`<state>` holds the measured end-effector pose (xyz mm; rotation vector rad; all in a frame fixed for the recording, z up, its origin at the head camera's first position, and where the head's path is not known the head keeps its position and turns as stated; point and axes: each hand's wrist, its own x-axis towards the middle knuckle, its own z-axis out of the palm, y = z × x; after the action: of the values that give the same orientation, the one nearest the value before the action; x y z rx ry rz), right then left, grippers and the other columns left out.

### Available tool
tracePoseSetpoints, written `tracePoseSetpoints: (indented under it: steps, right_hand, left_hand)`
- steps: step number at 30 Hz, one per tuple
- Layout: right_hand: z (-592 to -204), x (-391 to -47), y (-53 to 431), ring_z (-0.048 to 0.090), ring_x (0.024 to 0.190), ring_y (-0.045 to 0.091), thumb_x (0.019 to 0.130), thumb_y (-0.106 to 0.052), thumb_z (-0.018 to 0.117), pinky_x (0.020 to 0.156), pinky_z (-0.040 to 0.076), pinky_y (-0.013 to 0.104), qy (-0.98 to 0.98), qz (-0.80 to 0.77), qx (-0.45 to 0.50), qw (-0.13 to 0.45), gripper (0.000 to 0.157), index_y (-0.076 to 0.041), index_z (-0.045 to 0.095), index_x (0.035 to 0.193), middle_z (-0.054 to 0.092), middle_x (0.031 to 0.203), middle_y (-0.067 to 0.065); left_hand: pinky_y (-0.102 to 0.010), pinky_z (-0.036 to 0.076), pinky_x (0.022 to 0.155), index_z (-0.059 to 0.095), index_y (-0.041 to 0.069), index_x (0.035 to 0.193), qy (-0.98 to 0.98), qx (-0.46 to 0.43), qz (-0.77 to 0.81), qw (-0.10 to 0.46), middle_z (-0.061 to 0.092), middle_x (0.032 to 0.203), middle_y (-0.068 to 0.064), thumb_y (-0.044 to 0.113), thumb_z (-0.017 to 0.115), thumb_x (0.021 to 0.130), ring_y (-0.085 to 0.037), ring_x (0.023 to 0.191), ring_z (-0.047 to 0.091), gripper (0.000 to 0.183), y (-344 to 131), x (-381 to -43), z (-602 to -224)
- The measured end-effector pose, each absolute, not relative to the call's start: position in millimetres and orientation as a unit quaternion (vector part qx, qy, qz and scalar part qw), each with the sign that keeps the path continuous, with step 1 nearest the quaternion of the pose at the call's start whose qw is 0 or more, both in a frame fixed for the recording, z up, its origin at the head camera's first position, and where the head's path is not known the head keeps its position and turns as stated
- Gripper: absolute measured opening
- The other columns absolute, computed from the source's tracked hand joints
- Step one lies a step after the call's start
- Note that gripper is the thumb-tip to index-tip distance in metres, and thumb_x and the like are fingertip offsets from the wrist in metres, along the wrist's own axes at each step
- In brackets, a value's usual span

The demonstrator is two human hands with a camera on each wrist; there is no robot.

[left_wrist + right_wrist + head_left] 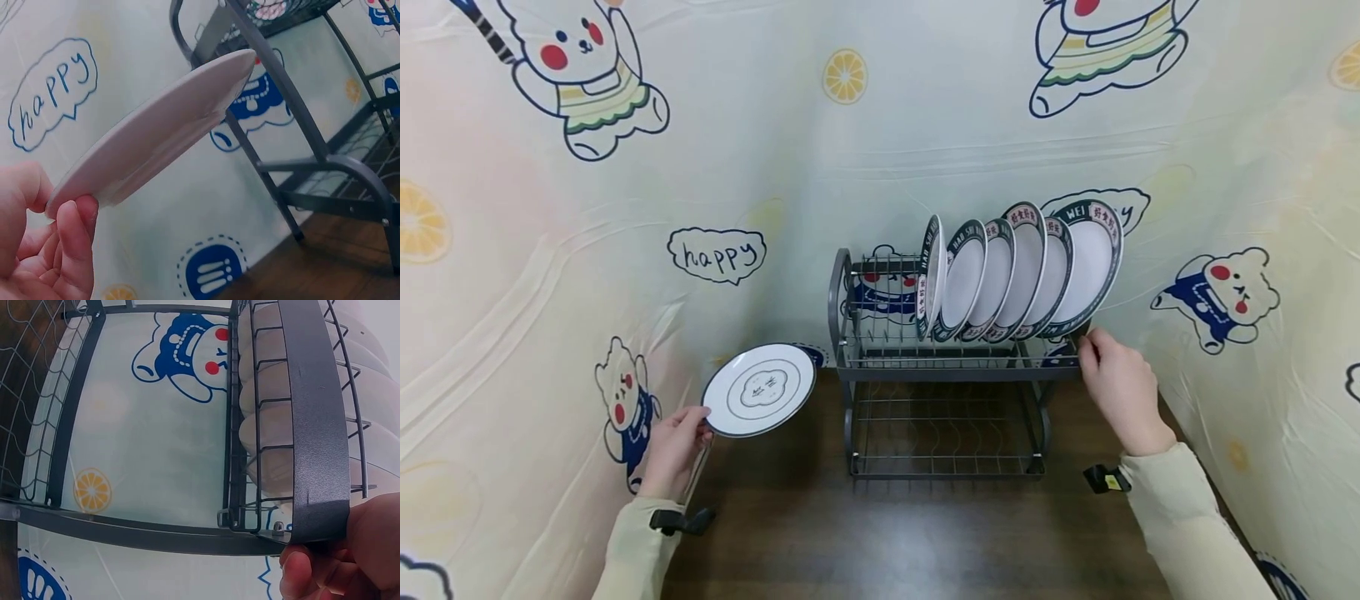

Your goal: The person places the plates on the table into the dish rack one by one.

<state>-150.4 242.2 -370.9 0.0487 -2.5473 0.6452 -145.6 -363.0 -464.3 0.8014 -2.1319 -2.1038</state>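
My left hand (pixel 676 450) pinches the rim of a white plate (pixel 760 390) with a dark edge and a cloud-shaped print. The plate is held up left of the rack, tilted; its pale underside shows in the left wrist view. At the right end of a grey two-tier dish rack (pixel 955 375), my right hand (pixel 1120 387) grips the corner of the upper tier. Several plates with patterned dark rims, among them a large one (pixel 1084 262), stand on edge in the upper tier's right part. In the right wrist view, fingers (pixel 297 572) curl under the rack's flat bar (pixel 319 425).
The rack's lower wire tier (pixel 947 425) holds nothing. Beneath it is a dark brown wooden surface (pixel 910 542). A pale cloth (pixel 790 150) printed with bears, orange slices and lettering hangs behind and along both sides.
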Motion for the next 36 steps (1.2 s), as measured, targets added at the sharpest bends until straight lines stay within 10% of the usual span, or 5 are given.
tracePoseSetpoints:
  steps: [36]
  right_hand:
    - [-377.7,-151.8,249.0,0.048,0.059,0.025,0.111,-0.02,0.044,0.051,0.037,0.035,-0.926,0.298,0.014,0.232,0.03,-0.001,0.059,0.093,0.049,0.066,0.006]
  left_hand:
    - [-0.016,0.053,0.06,0.079,0.018,0.085,-0.63,0.146,-0.762,0.028,0.068,0.078,0.005,0.019,0.064,0.104,-0.006,0.064,0.059,0.024,-355.4,-119.1,-393.5]
